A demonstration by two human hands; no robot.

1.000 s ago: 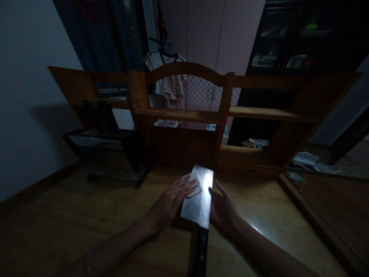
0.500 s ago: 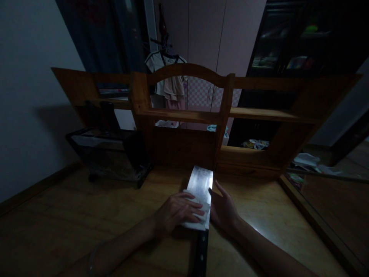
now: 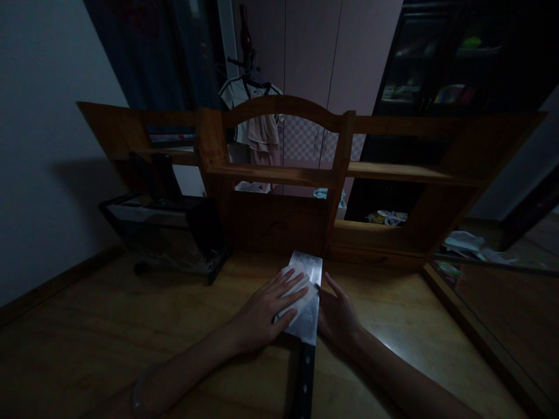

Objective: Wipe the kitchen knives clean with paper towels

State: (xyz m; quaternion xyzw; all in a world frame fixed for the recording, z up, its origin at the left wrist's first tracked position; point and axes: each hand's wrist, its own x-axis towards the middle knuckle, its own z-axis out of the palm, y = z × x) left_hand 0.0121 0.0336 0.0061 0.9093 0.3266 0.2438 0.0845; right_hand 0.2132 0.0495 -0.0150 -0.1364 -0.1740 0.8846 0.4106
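A cleaver (image 3: 309, 326) points away from me, its broad metal blade toward the shelf and its black riveted handle (image 3: 305, 372) toward me. My left hand (image 3: 271, 305) presses a folded white wipe (image 3: 297, 297) against the upper part of the blade, fingers spread over it. Whether the wipe is paper or cloth I cannot tell. At the blade's right edge is my right hand (image 3: 340, 311), a fingertip touching the metal and another finger raised along the side. Its remaining fingers are partly hidden by the blade. No hand is on the handle.
A dark knife block (image 3: 168, 233) with black-handled knives stands at the left on the wooden tabletop (image 3: 183, 326). Behind the blade rises a wooden shelf unit (image 3: 279, 174). Farther back are hanging clothes (image 3: 262, 125) and a pink wardrobe (image 3: 305, 64).
My left hand has slid the wipe up the blade toward its far end, uncovering the part near the handle. The right hand and the cleaver have stayed about where they were.
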